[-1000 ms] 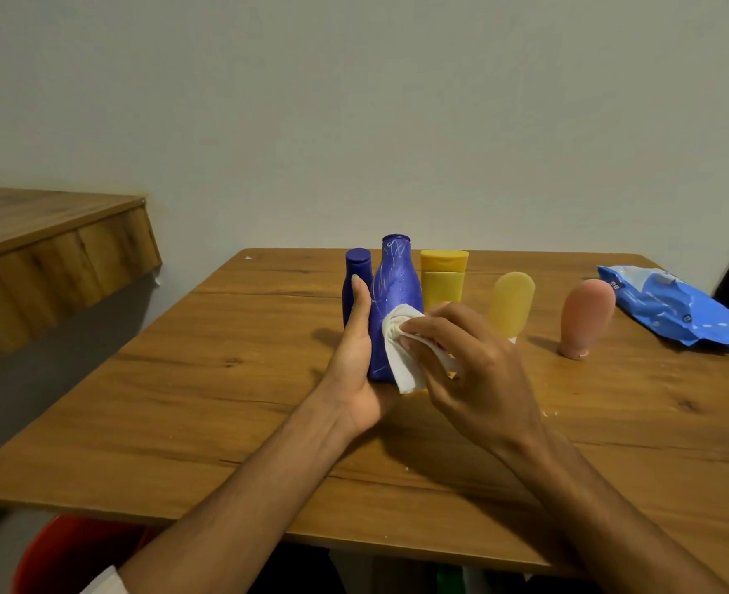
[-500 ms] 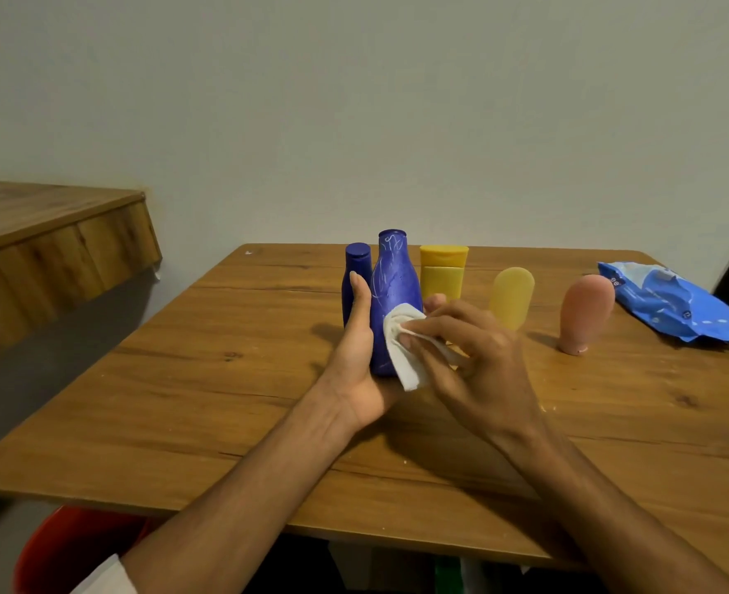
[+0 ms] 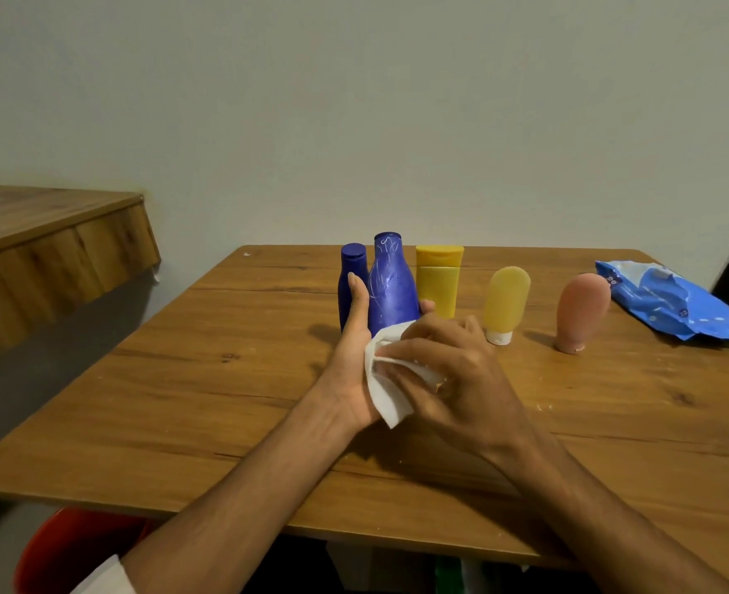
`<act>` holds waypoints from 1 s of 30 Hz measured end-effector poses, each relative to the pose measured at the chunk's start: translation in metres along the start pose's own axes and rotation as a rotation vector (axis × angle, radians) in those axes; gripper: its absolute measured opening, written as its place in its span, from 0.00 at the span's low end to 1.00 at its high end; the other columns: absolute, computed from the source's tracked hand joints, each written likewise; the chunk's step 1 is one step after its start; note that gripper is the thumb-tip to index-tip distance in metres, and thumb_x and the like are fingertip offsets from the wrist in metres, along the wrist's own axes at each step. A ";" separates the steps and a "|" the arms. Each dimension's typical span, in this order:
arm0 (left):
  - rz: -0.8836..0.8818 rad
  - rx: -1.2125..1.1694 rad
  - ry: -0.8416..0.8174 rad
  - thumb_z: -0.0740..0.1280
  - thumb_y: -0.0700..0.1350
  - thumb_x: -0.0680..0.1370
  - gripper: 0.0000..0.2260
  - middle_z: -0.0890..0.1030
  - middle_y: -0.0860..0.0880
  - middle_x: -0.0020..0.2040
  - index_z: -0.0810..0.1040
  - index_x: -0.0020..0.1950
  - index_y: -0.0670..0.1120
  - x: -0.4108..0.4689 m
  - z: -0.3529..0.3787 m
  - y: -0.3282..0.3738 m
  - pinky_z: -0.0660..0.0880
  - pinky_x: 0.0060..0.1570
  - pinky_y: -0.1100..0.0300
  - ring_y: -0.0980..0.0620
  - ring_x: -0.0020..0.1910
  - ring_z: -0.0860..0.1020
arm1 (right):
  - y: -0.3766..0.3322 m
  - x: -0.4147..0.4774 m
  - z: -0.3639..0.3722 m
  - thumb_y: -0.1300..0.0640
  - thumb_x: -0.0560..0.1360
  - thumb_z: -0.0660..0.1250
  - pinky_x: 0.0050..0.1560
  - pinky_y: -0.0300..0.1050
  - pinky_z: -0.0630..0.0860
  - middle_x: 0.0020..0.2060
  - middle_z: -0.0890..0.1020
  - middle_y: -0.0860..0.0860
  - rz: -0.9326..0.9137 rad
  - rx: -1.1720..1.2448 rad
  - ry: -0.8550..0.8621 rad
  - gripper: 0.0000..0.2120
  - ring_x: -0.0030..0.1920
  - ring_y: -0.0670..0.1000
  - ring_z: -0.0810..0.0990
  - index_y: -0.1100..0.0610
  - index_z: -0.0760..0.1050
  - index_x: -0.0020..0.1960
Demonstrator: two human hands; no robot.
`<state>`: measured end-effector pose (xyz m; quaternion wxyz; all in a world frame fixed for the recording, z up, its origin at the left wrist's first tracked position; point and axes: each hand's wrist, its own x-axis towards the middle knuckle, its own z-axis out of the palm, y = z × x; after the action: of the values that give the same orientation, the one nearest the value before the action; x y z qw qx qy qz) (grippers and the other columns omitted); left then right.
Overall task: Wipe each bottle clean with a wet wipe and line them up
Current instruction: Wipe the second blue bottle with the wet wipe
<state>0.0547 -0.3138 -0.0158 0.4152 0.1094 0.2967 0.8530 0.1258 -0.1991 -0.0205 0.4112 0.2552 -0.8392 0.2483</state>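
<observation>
1. My right hand [image 3: 452, 379] had slid the wet wipe [image 3: 382, 392] from the belly of the tall blue bottle [image 3: 390, 293] down to its foot, fingers clamped on the wipe
2. My left hand [image 3: 354, 362] kept its fingers wrapped round that bottle, which stood upright toward the middle of the counter's [image 3: 225, 379] far edge
3. I judged this bottle nearly done; the yellow tube [image 3: 506, 300] and pink tube [image 3: 581, 310] waited nearer the right edge
4. Compared with the earlier frame, only the wipe and my right hand sat lower and nearer me

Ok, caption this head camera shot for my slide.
Left hand steadies the tall blue bottle while the right hand wipes its lower part with a white wipe.
</observation>
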 end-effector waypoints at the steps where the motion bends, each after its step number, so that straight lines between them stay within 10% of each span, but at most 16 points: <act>1: -0.004 0.001 -0.002 0.61 0.74 0.70 0.34 0.80 0.46 0.41 0.79 0.49 0.43 -0.001 0.001 -0.001 0.80 0.41 0.56 0.49 0.39 0.81 | 0.001 0.001 0.001 0.53 0.74 0.68 0.41 0.50 0.71 0.43 0.80 0.49 0.027 0.006 0.041 0.08 0.45 0.39 0.69 0.53 0.83 0.50; 19: 0.117 0.105 0.101 0.66 0.71 0.70 0.36 0.80 0.43 0.48 0.75 0.64 0.43 0.002 0.000 -0.007 0.77 0.52 0.51 0.46 0.48 0.80 | 0.007 0.002 -0.003 0.51 0.75 0.67 0.41 0.53 0.72 0.45 0.80 0.50 0.068 -0.017 0.093 0.11 0.44 0.50 0.77 0.55 0.82 0.52; 30: 0.159 0.018 0.049 0.59 0.72 0.73 0.35 0.82 0.46 0.50 0.83 0.55 0.42 0.001 -0.004 0.005 0.78 0.50 0.50 0.47 0.45 0.81 | 0.014 0.001 -0.003 0.58 0.72 0.73 0.43 0.54 0.76 0.46 0.81 0.48 0.134 0.077 0.132 0.09 0.50 0.49 0.80 0.56 0.83 0.52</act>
<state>0.0488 -0.3176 -0.0160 0.3377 0.1153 0.3051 0.8829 0.1178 -0.1877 -0.0207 0.4381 0.1970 -0.8152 0.3236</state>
